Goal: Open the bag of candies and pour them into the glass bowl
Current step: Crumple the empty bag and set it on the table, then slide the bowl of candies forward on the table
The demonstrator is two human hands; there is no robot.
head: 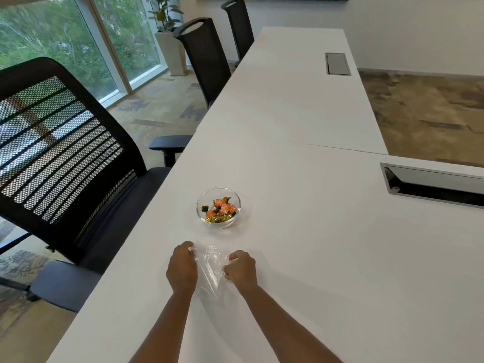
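Note:
A small glass bowl (pixel 218 207) stands on the white table (pixel 301 231), holding several orange, green and gold wrapped candies (pixel 220 208). Just in front of it, a clear plastic bag (pixel 211 271) lies flat on the table and looks empty. My left hand (pixel 181 268) pinches the bag's left top corner. My right hand (pixel 240 268) grips its right edge. Both hands rest low on the tabletop, about a hand's length short of the bowl.
A black mesh office chair (pixel 60 163) stands close at the table's left edge, with two more chairs (pixel 207 58) farther along. Cable hatches (pixel 432 184) are set into the table at right and at the far end (pixel 337 63).

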